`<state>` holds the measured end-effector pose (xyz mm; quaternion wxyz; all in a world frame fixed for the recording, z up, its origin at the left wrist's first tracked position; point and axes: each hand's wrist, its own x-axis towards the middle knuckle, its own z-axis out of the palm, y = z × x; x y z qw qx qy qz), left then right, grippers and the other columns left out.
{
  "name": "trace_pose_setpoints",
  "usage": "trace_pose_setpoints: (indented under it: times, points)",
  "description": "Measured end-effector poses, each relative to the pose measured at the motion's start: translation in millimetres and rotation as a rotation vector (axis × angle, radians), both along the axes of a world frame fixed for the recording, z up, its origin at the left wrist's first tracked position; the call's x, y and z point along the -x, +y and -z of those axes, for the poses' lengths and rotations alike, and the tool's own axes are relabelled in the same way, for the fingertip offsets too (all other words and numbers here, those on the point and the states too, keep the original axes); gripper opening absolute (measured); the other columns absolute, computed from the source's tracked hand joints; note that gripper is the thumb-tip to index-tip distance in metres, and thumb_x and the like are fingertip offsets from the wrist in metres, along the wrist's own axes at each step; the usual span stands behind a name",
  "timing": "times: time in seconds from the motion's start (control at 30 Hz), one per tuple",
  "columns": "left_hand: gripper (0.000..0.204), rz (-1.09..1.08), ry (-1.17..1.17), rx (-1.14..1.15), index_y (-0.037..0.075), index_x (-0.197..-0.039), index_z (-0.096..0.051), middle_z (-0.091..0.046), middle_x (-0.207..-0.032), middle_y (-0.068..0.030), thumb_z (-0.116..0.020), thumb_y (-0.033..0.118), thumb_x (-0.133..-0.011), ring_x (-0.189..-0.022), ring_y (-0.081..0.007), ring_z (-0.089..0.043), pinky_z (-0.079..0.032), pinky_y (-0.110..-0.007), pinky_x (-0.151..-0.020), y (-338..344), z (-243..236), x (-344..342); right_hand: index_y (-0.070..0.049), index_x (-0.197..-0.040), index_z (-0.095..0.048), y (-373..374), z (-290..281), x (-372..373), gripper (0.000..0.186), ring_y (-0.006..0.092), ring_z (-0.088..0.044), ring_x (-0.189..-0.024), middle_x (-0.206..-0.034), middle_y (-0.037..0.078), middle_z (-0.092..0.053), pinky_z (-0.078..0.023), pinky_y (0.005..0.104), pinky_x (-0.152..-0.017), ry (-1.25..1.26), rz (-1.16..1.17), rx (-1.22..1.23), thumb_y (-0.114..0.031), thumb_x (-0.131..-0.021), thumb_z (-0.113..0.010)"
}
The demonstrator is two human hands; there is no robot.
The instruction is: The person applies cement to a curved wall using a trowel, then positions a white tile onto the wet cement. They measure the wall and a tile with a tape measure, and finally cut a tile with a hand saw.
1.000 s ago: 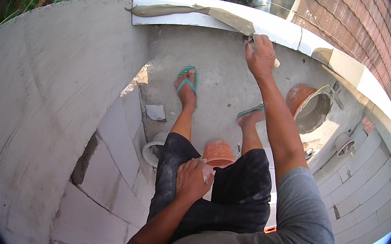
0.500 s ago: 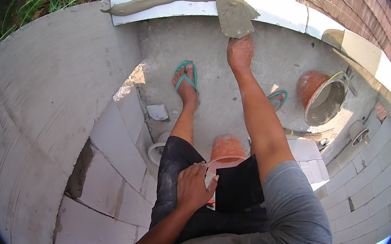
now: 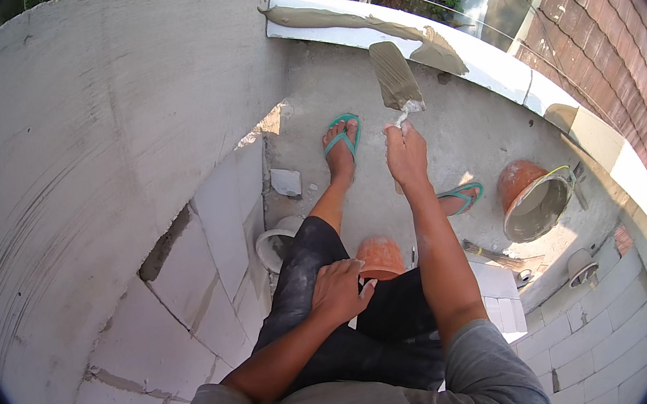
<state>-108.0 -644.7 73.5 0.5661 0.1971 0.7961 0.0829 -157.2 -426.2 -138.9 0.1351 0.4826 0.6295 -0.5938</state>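
Holding a mortar-loaded trowel (image 3: 395, 76) in a closed grip, the right hand (image 3: 406, 153) has drawn back from the block wall top (image 3: 483, 64), where it pressed a second ago. Fresh mortar (image 3: 367, 25) now lies along that course. Left hand (image 3: 339, 289) rests closed-fingered on the thigh, gripping nothing; a bucket (image 3: 532, 200) sits near the right foot.

Two hands (image 3: 406, 157), one trowel (image 3: 394, 76), two orange buckets (image 3: 532, 198), two green sandals (image 3: 342, 133).
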Motion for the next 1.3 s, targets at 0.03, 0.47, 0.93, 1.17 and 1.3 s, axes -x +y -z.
trace_pose_setpoints:
  times: [0.03, 0.47, 0.93, 1.17, 1.3]
  points:
    - [0.051, -0.004, 0.004, -0.004, -0.001, -0.130, -0.065, -0.069, -0.129, -0.0175, -0.072, 0.035, -0.094, -0.127, -0.0316, -0.061, -0.041, -0.046, -0.109, -0.9, 2.0, -0.7, 0.003, -0.100, -0.063, -4.5, 11.9, 21.7, 0.038, 0.0280, -0.063, -0.071, -0.089, 0.016, -0.066, -0.053, 0.0426, -0.068, -0.011, -0.001, 0.021, -0.034, -0.099, -0.059]
    - [0.044, -0.083, 0.017, -0.035, 0.004, -0.125, -0.066, -0.070, -0.125, -0.0154, -0.073, 0.033, -0.093, -0.123, -0.0320, -0.064, -0.043, -0.049, -0.106, -7.4, 5.8, 2.7, -0.002, -0.098, -0.063, -65.8, -1.2, 220.8, 0.041, 0.0185, -0.062, -0.063, -0.080, 0.006, -0.060, -0.055, 0.0360, -0.053, 0.035, 0.143, 0.566, -0.042, -0.104, -0.060]
    - [0.051, -0.014, -0.031, -0.005, 0.001, -0.131, -0.066, -0.070, -0.127, -0.0157, -0.072, 0.036, -0.094, -0.125, -0.0305, -0.063, -0.042, -0.046, -0.108, 0.8, 7.1, 6.8, -0.004, -0.104, -0.060, 10.1, -20.0, 127.8, 0.039, 0.0175, -0.061, -0.062, -0.082, 0.005, -0.058, -0.055, 0.0358, -0.053, -0.041, 0.356, 0.483, -0.042, -0.104, -0.060]
    - [0.053, 0.034, -0.021, 0.048, 0.003, -0.130, -0.068, -0.070, -0.130, -0.0173, -0.069, 0.042, -0.095, -0.126, -0.0342, -0.063, -0.042, -0.048, -0.110, 10.7, 4.0, 6.0, -0.005, -0.103, -0.061, 76.6, -26.2, 55.4, 0.039, 0.0140, -0.060, -0.062, -0.082, 0.002, -0.059, -0.055, 0.0338, -0.054, -0.081, 0.411, 0.447, -0.044, -0.101, -0.063]
    - [0.052, 0.075, 0.005, 0.040, 0.004, -0.130, -0.068, -0.070, -0.130, -0.0168, -0.069, 0.042, -0.095, -0.126, -0.0338, -0.062, -0.043, -0.047, -0.110, 10.4, 6.1, 0.4, -0.005, -0.102, -0.061, 110.9, -30.9, 14.8, 0.037, 0.0138, -0.060, -0.062, -0.082, 0.003, -0.059, -0.055, 0.0330, -0.054, -0.109, 0.449, 0.427, -0.042, -0.102, -0.064]
